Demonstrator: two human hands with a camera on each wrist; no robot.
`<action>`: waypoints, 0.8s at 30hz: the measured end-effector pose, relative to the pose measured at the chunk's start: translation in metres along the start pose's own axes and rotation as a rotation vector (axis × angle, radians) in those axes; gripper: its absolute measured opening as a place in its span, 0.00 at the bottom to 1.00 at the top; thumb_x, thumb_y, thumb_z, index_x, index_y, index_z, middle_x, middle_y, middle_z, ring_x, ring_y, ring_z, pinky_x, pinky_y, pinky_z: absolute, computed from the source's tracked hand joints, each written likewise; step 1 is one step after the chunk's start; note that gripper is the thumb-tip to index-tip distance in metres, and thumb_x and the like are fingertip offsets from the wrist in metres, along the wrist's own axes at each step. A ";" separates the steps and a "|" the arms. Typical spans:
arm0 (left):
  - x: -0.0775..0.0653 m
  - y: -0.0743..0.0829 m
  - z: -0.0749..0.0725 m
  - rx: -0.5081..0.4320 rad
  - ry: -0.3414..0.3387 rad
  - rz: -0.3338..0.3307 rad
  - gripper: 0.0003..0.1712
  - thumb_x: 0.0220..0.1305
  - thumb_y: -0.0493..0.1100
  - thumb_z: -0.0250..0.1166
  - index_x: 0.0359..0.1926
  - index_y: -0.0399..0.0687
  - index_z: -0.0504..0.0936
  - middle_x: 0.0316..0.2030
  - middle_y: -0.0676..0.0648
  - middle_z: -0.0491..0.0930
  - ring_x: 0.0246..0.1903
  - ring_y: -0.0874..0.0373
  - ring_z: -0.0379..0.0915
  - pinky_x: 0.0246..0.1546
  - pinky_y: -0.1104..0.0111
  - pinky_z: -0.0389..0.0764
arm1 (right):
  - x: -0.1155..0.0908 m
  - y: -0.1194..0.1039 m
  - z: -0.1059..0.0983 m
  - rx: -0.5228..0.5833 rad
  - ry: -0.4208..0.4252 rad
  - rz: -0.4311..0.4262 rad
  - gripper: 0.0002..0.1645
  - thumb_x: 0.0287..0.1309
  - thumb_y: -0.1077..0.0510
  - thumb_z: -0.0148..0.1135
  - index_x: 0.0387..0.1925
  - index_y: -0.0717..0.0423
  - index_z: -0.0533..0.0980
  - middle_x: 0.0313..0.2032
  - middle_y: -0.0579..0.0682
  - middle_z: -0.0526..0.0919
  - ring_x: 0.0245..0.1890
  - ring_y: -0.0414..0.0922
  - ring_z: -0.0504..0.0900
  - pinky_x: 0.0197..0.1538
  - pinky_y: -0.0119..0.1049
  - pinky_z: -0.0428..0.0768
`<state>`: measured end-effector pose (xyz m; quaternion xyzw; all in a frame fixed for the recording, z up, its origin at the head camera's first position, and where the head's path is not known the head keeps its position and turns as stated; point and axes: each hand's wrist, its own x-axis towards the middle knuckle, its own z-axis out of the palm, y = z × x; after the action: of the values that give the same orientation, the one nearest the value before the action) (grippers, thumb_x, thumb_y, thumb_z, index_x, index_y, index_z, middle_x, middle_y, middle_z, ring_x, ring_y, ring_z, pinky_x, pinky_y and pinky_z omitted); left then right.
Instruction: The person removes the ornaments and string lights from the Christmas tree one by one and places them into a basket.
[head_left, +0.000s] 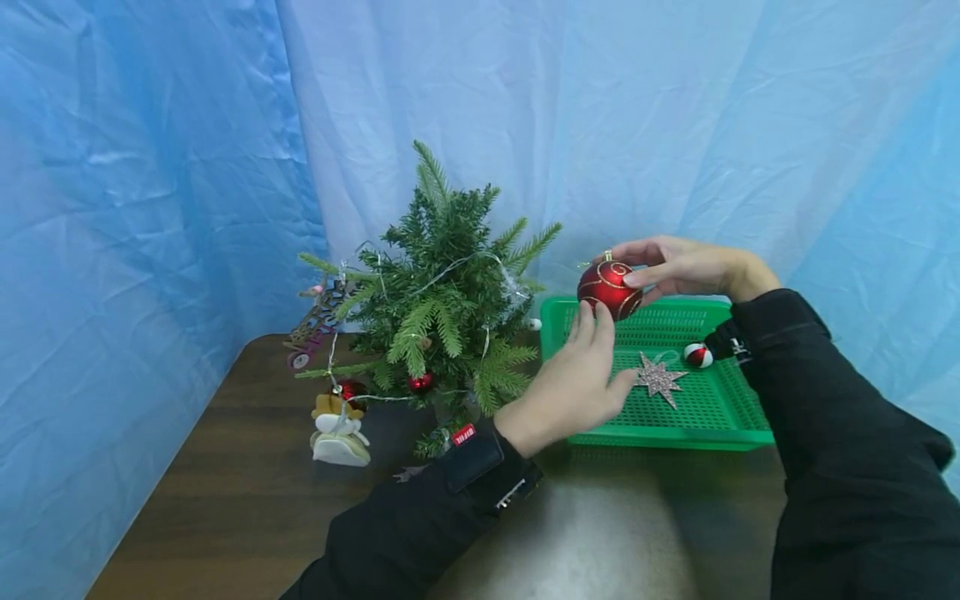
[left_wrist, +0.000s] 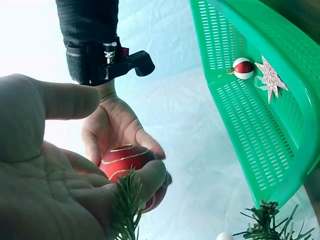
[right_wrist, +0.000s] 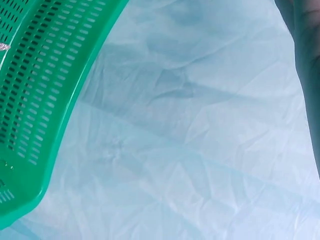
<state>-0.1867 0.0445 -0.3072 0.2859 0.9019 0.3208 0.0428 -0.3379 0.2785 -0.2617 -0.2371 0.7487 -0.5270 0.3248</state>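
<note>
A red Christmas bauble (head_left: 611,287) with gold glitter swirls and a gold cap is held above the front-left part of a green basket. My right hand (head_left: 675,268) grips it from the right between thumb and fingers. From below, the fingertips of my left hand (head_left: 573,375) touch the bauble, the fingers nearly straight and the thumb held apart. In the left wrist view the bauble (left_wrist: 125,161) shows behind the left fingers, the right palm beyond it. The right wrist view does not show the bauble.
The green basket (head_left: 675,438) holds a glittery star (head_left: 660,379) and a small red-and-white bauble (head_left: 698,355). Left of it stands a small Christmas tree (head_left: 442,292) with a string of lights, a red ball (head_left: 421,382) and several other ornaments. Pale blue curtains hang behind the brown table (head_left: 225,467).
</note>
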 end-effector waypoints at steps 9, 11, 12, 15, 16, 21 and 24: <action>-0.007 0.008 0.012 0.429 0.083 0.268 0.41 0.77 0.52 0.56 0.79 0.37 0.51 0.78 0.36 0.48 0.78 0.44 0.40 0.72 0.62 0.58 | -0.008 0.014 -0.013 -0.027 0.020 0.060 0.39 0.73 0.63 0.55 0.77 0.67 0.49 0.67 0.58 0.67 0.61 0.50 0.76 0.60 0.53 0.78; -0.009 0.010 0.016 0.554 0.144 0.385 0.37 0.76 0.51 0.57 0.77 0.38 0.59 0.75 0.36 0.57 0.76 0.44 0.50 0.72 0.63 0.59 | -0.010 0.016 -0.015 -0.037 0.026 0.080 0.41 0.73 0.63 0.55 0.77 0.67 0.48 0.68 0.60 0.64 0.61 0.49 0.76 0.61 0.53 0.77; -0.010 0.012 0.018 0.603 0.174 0.442 0.35 0.75 0.50 0.57 0.75 0.39 0.63 0.73 0.37 0.62 0.74 0.45 0.55 0.72 0.64 0.59 | -0.011 0.018 -0.016 -0.042 0.029 0.091 0.41 0.72 0.63 0.56 0.77 0.67 0.47 0.69 0.61 0.63 0.62 0.49 0.76 0.61 0.52 0.77; -0.014 0.014 0.023 0.657 0.237 0.590 0.26 0.74 0.47 0.57 0.69 0.42 0.73 0.66 0.43 0.73 0.67 0.50 0.68 0.70 0.67 0.62 | -0.014 0.023 -0.019 -0.052 0.027 0.130 0.43 0.71 0.63 0.57 0.77 0.66 0.46 0.73 0.64 0.57 0.63 0.48 0.74 0.61 0.53 0.77; -0.015 0.015 0.026 0.673 0.249 0.627 0.24 0.73 0.46 0.58 0.66 0.44 0.76 0.63 0.44 0.76 0.65 0.52 0.71 0.69 0.69 0.63 | -0.015 0.025 -0.019 -0.057 0.025 0.145 0.44 0.71 0.63 0.58 0.77 0.67 0.46 0.74 0.64 0.55 0.64 0.49 0.74 0.61 0.54 0.77; -0.021 0.013 0.041 0.755 0.263 0.696 0.16 0.70 0.44 0.61 0.56 0.50 0.82 0.51 0.52 0.81 0.49 0.60 0.78 0.51 0.76 0.77 | -0.019 0.038 -0.024 -0.089 0.004 0.236 0.45 0.71 0.60 0.59 0.78 0.67 0.45 0.75 0.66 0.51 0.66 0.53 0.71 0.62 0.55 0.76; -0.024 0.008 0.052 0.798 0.246 0.668 0.14 0.70 0.45 0.64 0.54 0.52 0.83 0.46 0.54 0.81 0.41 0.63 0.77 0.39 0.77 0.78 | -0.022 0.048 -0.027 -0.099 -0.004 0.290 0.46 0.71 0.59 0.61 0.77 0.67 0.47 0.75 0.67 0.52 0.66 0.56 0.71 0.62 0.55 0.75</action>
<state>-0.1497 0.0652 -0.3460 0.5118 0.8120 -0.0198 -0.2799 -0.3439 0.3265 -0.2951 -0.1430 0.7995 -0.4365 0.3871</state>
